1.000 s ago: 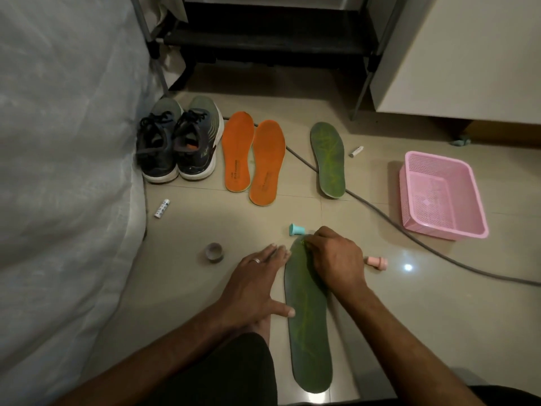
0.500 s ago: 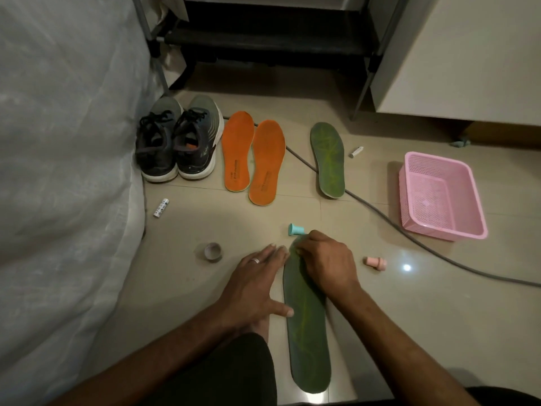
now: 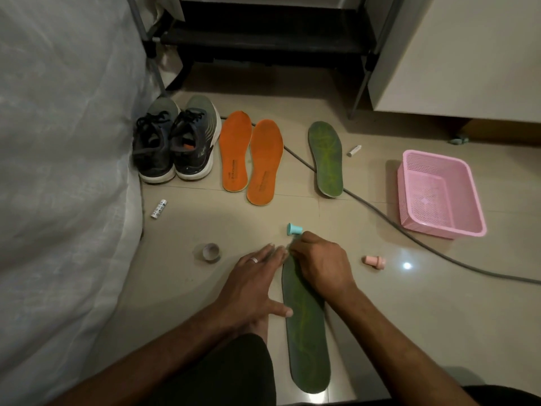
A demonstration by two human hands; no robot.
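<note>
Beige floor tiles (image 3: 380, 317) carry everything, with a white cloth-covered bulk (image 3: 58, 171) along the left and a dark rack (image 3: 263, 33) at the back. The near green insole (image 3: 307, 347) lies flat on the floor, lengthwise in front of the person, with its toe end pointing away under the right hand (image 3: 319, 265). That hand rests on the toe end with its fingers (image 3: 298, 244) curled down at the tip; whether they pinch the insole or some small thing cannot be told. The left hand (image 3: 251, 285), wearing a ring (image 3: 254, 260), lies flat on the floor just beside the insole's left edge. Its fingers (image 3: 270, 253) are straight and released, and the thumb touches the insole's edge.

A teal cap (image 3: 294, 229) lies just beyond the right hand's knuckles, a pink cap (image 3: 374, 261) to its right, and a small tape roll (image 3: 210, 251) to the left of the left hand. Farther off lie a second green insole (image 3: 326, 158) across a grey cable (image 3: 424, 241), two orange insoles (image 3: 235, 150) side by side, and a pair of grey shoes (image 3: 175, 142) against the cloth. A pink basket (image 3: 439, 228) stands at the right, well apart from the hands. One white tube (image 3: 158, 208) lies near the cloth and another (image 3: 354, 150) beside the far insole
</note>
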